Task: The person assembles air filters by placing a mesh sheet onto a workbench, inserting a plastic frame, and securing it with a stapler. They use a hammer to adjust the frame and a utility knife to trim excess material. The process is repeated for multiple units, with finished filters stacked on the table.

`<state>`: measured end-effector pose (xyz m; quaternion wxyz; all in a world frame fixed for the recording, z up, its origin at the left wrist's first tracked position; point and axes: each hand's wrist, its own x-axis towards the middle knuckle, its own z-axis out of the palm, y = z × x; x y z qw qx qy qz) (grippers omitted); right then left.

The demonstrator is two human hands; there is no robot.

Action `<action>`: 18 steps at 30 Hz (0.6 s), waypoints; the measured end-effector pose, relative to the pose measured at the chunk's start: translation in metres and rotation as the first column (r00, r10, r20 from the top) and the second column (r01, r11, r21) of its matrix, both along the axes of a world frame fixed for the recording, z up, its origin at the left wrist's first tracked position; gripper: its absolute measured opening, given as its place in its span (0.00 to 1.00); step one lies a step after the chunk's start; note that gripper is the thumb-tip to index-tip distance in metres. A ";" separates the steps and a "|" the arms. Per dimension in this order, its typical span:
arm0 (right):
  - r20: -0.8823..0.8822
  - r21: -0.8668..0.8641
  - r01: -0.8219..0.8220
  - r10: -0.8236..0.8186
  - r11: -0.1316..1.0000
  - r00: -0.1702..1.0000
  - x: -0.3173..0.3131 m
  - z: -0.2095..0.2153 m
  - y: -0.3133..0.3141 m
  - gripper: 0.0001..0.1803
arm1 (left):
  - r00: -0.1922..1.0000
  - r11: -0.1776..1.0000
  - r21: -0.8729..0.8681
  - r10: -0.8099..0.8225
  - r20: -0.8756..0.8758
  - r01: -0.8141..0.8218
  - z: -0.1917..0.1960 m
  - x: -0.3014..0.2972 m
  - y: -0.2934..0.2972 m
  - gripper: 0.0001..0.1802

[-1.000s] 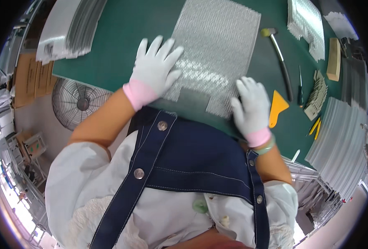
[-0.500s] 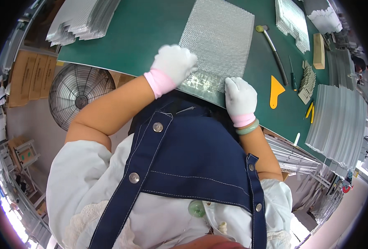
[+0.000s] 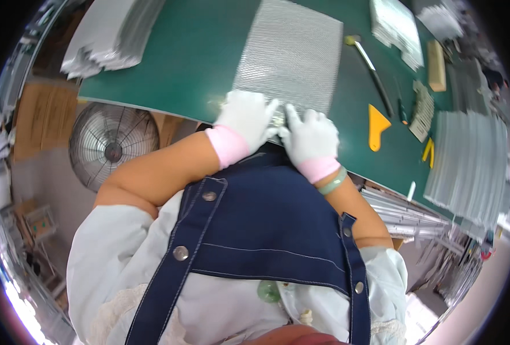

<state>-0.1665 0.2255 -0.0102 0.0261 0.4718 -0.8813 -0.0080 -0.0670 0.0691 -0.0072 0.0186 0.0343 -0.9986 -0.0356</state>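
My left hand (image 3: 244, 118) and my right hand (image 3: 310, 136) are both in white gloves with pink cuffs, and they lie close together, almost touching, at the near edge of the green table (image 3: 191, 52). My forearms come up from below and bend toward each other. The fingers of both hands are spread and pressed down flat on the near end of a silver mesh sheet (image 3: 292, 54), which lies on the table and reaches away from me. Between my hands there is something small and shiny, but the gloves hide it and I cannot tell if I pinch it. To the right lie a yellow scraper (image 3: 377, 126) and a long-handled tool (image 3: 370, 63).
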 end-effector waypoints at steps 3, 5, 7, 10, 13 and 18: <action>0.114 -0.167 -0.127 0.147 0.978 0.983 -0.015 0.009 0.018 0.27 | 0.999 0.994 0.113 -0.002 -0.040 0.007 0.016 -0.001 -0.004 0.29; 0.387 -0.440 -0.033 0.223 0.897 0.895 -0.050 0.015 0.047 0.25 | 0.991 0.979 0.197 -0.025 -0.134 0.051 0.017 0.005 -0.015 0.28; 0.194 -0.614 0.193 -0.091 0.765 0.977 -0.106 0.008 0.092 0.21 | 0.962 0.972 0.198 -0.068 -0.265 0.124 0.015 0.009 -0.018 0.26; -0.264 -0.529 0.330 -0.521 0.782 0.811 -0.214 -0.004 0.190 0.25 | 0.940 0.957 0.219 -0.116 -0.321 0.193 0.009 0.013 -0.008 0.22; -0.219 -0.198 0.581 -0.613 0.790 0.759 -0.250 -0.035 0.252 0.35 | 0.941 0.938 0.230 -0.194 -0.277 0.261 0.022 0.026 0.002 0.19; -0.012 -0.003 0.497 -0.497 0.867 0.867 -0.232 -0.006 0.256 0.28 | 0.975 0.862 0.495 0.009 -0.221 0.104 -0.005 0.100 -0.001 0.18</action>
